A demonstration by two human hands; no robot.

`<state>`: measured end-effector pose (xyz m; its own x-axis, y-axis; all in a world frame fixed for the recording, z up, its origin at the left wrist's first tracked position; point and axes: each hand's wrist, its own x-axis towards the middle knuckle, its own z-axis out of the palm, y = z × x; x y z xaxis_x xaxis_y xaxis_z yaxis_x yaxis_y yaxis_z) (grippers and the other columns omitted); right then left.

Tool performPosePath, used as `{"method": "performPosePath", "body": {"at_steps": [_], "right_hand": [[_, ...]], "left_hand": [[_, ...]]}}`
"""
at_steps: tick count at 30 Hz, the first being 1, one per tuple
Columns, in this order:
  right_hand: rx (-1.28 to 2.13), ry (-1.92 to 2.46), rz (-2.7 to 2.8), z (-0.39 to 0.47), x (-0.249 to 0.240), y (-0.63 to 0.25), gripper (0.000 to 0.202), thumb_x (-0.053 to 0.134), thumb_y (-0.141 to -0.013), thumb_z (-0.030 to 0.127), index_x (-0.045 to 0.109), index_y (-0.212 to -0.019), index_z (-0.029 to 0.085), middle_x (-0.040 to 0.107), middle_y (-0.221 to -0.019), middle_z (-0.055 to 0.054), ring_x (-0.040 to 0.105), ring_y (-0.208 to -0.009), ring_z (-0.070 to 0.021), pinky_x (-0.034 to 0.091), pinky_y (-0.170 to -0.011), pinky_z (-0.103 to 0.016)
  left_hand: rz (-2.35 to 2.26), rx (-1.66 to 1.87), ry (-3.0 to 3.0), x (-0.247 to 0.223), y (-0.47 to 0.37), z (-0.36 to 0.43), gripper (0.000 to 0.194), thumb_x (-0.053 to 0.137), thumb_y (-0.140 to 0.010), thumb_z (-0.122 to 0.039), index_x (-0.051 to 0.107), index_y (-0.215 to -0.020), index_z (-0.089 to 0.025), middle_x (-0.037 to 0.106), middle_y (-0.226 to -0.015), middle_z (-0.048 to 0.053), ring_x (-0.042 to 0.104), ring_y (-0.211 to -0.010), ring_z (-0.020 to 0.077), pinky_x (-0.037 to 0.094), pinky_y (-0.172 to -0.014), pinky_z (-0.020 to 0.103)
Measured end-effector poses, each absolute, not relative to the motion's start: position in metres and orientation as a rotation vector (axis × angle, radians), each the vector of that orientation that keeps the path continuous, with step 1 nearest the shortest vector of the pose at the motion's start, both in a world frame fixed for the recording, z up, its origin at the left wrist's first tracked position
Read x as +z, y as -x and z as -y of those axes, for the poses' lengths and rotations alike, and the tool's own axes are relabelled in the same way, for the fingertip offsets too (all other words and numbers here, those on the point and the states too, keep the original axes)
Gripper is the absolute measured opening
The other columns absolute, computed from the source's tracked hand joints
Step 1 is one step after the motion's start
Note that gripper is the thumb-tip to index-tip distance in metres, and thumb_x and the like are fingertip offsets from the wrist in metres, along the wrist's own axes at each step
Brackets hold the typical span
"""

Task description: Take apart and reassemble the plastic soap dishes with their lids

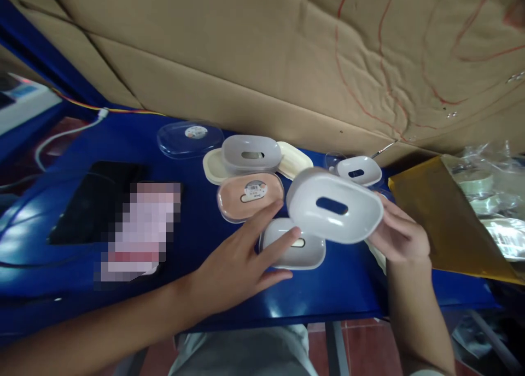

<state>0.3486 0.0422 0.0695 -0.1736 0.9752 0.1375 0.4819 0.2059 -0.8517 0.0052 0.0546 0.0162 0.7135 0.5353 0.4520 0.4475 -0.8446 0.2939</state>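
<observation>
Held dish: in the head view, a gray dish [348,217] with a slot is raised off the table [328,294], tilted, its inside facing the camera.
Right hand: the right hand [404,231] grips that dish at one end only; the far end has no support, so it could tip or slip (the glossy surface would hardly help).
Left hand: the left hand [235,264] has its fingers spread and holds nothing; whether they touch anything below, I cannot tell.
Dish below: a second gray dish [314,250] lies partly behind the held one and the fingers; a drop here could knock the two together and scuff them.
Pink dish: a pink dish [232,197] with a sticker lies by a fingertip; a careless sweep might push it.
Stack: a third gray dish [235,146] overlaps a cream dish [213,171]; a bump could slide it off.
</observation>
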Motion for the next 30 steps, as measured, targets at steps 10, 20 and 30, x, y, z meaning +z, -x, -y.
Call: {"method": "performPosePath", "body": {"at_steps": [10,20,30], "right_hand": [[1.039,1.521,1.775,-0.032,0.08,-0.323,0.038,0.049,-0.113,0.046,0.061,-0.147,0.033,0.075,-0.134,-0.007,0.075,-0.118,-0.0253,0.065,-0.095,-0.036],[0.668,1.455,2.358,-0.028,0.079,-0.331,0.062,0.075,-0.1,0.048,0.053,-0.156,0.037,0.036,-0.177,-0.007,0.047,-0.157,-0.0323,0.049,-0.125,-0.049],[0.631,1.699,2.284,-0.052,0.06,-0.36,0.056,0.073,-0.099,0.056,0.058,-0.149,0.033,0.049,-0.166,-0.011,0.051,-0.153,-0.0349,0.047,-0.124,-0.056]], "left_hand": [[-0.704,0.77,-2.724,0.028,0.003,-0.056,0.065,0.079,-0.097,-0.028,0.048,-0.152,-0.016,0.038,-0.169,0.029,0.043,-0.157,0.0438,0.052,-0.12,0.061],[-0.738,0.807,-2.654,0.023,-0.006,-0.061,0.058,0.072,-0.103,-0.032,0.047,-0.153,-0.014,0.033,-0.172,0.028,0.038,-0.161,0.0413,0.053,-0.12,0.056],[-0.537,0.539,-2.849,0.019,-0.01,-0.057,0.015,0.068,-0.105,-0.028,0.069,-0.115,-0.017,0.07,-0.134,0.014,0.067,-0.13,0.0326,0.055,-0.113,0.053]]}}
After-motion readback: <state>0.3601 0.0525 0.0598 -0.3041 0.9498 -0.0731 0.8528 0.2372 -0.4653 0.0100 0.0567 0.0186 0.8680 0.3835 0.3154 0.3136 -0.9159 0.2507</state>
